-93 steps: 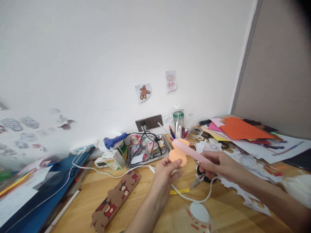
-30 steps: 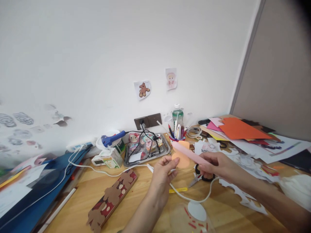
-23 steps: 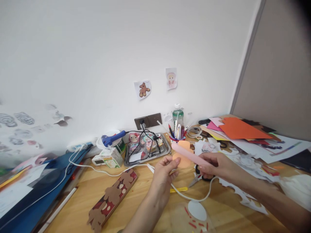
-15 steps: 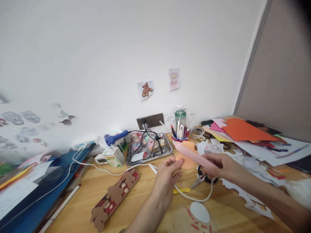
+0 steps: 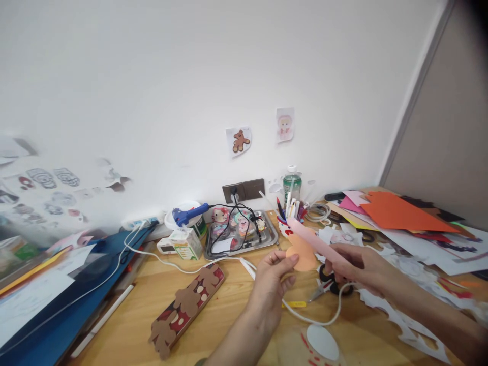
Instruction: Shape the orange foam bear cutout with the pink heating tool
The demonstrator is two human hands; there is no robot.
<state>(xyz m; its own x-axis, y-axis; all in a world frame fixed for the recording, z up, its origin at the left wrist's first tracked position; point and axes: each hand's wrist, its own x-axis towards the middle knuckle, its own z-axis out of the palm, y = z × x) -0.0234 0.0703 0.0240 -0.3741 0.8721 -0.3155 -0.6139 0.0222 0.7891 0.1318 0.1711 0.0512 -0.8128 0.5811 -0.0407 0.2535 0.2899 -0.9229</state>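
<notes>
Between the thumb and fingers of my left hand point(image 5: 272, 277) is a light orange rounded cut-out point(image 5: 299, 258), pinched by its left edge above the table. My right hand point(image 5: 356, 264) grips a long pink flat tool point(image 5: 316, 241), which looks like a slim hair straightener. The tool slants up to the left across the upper part of the cut-out; whether it clamps the cut-out cannot be made out. A white cord point(image 5: 324, 321) loops below my hands. Scissors point(image 5: 328, 281) with black handles lie beneath my right hand, beside a yellow strip point(image 5: 294, 304).
Left on the wooden table is a dark red box point(image 5: 190, 307) with brown bear cut-outs. Behind stand a metal tray point(image 5: 244, 249), a blue glue gun point(image 5: 190, 214), a pen cup point(image 5: 285, 227) and a bottle point(image 5: 292, 185). Coloured sheets point(image 5: 407, 211) and paper scraps point(image 5: 404, 317) spread at right.
The whole view has shifted slightly, so things appear farther right. Both hands keep their grips, and the pink tool stays over the cut-out with little visible change.
</notes>
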